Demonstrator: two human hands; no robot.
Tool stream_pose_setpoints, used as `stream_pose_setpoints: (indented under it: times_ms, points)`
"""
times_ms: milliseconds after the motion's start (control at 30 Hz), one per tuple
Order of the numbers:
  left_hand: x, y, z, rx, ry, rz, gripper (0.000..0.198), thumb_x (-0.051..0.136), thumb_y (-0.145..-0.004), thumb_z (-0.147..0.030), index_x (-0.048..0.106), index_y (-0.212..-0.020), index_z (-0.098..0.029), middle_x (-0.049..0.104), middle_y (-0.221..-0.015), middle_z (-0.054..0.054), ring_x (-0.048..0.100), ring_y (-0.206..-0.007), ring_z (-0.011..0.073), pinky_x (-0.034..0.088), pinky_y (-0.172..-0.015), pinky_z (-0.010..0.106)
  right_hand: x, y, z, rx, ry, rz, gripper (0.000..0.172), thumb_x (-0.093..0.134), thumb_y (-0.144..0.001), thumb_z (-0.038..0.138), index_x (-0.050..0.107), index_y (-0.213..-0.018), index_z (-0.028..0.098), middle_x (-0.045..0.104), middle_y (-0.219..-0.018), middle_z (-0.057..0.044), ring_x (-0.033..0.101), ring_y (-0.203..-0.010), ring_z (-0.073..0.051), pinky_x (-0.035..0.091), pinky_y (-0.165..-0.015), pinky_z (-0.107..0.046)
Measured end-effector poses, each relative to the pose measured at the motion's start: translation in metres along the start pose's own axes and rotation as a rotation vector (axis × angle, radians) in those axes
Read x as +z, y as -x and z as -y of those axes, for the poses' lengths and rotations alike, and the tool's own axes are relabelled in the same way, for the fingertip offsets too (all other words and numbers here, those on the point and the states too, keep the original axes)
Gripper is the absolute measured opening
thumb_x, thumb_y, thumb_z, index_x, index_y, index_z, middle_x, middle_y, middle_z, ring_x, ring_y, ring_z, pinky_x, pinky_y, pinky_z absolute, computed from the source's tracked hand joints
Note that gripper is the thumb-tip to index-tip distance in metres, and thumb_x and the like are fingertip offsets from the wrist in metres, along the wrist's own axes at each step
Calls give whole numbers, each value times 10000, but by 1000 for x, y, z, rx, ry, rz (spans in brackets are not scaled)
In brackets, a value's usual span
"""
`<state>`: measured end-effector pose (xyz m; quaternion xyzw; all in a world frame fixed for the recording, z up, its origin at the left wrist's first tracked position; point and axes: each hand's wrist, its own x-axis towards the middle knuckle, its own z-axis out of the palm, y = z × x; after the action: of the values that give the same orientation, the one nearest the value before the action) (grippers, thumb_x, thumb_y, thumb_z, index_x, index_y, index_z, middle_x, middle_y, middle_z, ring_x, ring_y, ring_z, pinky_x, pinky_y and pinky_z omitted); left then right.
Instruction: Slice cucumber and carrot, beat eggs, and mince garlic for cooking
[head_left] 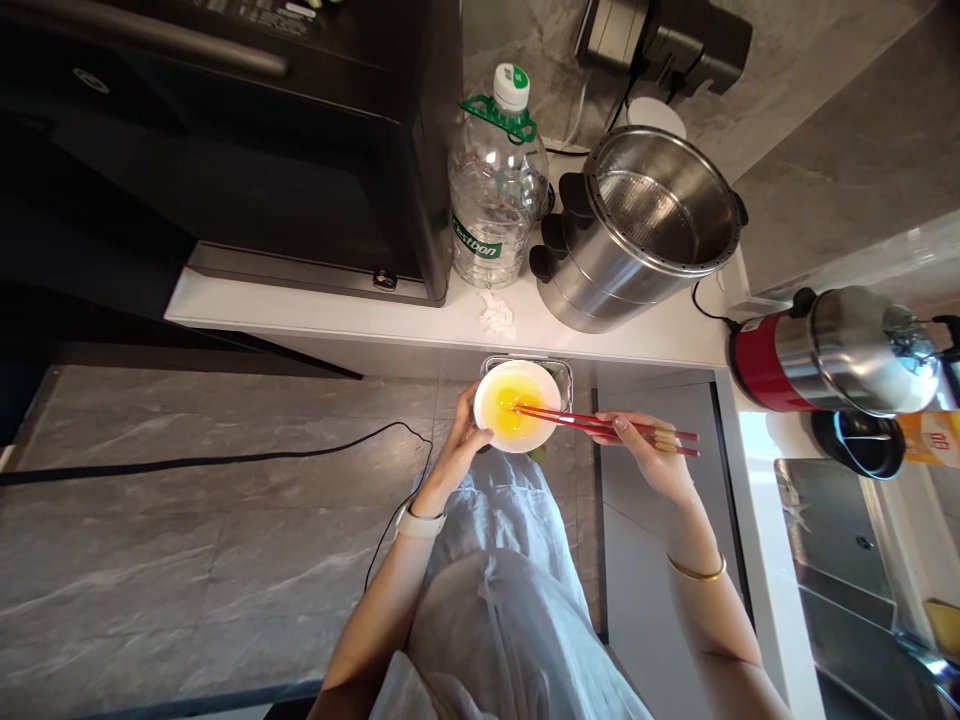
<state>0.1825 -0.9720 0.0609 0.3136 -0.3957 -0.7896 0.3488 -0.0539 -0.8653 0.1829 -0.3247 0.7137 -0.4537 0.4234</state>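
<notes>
My left hand (463,440) grips the left side of a white bowl (486,385), its thumb near the rim and its other fingers partly hidden behind the bowl. Yellow egg (517,425) lies inside, with brighter yolk around the middle. In my right hand (641,450) is a pair of red chopsticks (574,418) with gold-coloured bands near the upper ends. Their tips dip into the egg. The bowl is held in the air in front of my body, just short of the counter edge.
On the white counter (337,315) stand a black appliance (300,180), a large clear water bottle (495,190), a crumpled tissue (496,315) and a steel steamer pot (622,280). To the right are a red-and-steel appliance (825,350), a black bowl (859,450) and a sink (840,540). A black cable (300,455) crosses at left.
</notes>
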Motion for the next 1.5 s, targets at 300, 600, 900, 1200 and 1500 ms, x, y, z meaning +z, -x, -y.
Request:
stream_pose_setpoints:
  times_ms: [300, 600, 900, 1200, 1500]
  points:
    - [0, -2, -1, 4, 15, 11, 712, 653, -764, -292, 370, -1417, -306, 452, -1480, 40, 402, -1374, 289, 358, -1139, 449, -2, -13, -31, 19, -140, 12, 325, 719, -810, 518, 764, -932, 220, 782, -943, -69, 754, -886, -285, 632, -839, -482]
    - [-4, -5, 6, 14, 16, 32, 725, 648, -777, -309, 352, -1439, -297, 443, -1486, 52, 399, -1372, 300, 376, -1126, 459, 13, -23, -39, 77, -210, 27, 346, 743, -770, 547, 761, -872, 216, 781, -976, -72, 755, -874, -274, 641, -815, -456]
    - [-4, -6, 2, 20, -19, 15, 713, 658, -786, -338, 357, -1430, -289, 436, -1491, 60, 401, -1371, 297, 363, -1126, 459, 19, -29, -39, 115, -259, 59, 370, 752, -756, 555, 763, -870, 203, 786, -921, -77, 759, -853, -267, 651, -792, -428]
    - [-8, -6, 3, -5, -30, -10, 734, 635, -763, -294, 344, -1437, -301, 418, -1507, 43, 394, -1375, 280, 338, -1144, 421, 3, -29, -23, 104, -210, 73, 387, 742, -759, 569, 764, -906, 212, 786, -888, -70, 762, -790, -272, 651, -775, -464]
    - [-6, -6, 3, 7, -40, -17, 736, 640, -751, -288, 358, -1431, -300, 432, -1493, 44, 388, -1377, 285, 331, -1148, 427, 5, -30, -21, 83, -161, 104, 389, 731, -776, 568, 778, -936, 216, 780, -961, -78, 756, -861, -287, 638, -823, -477]
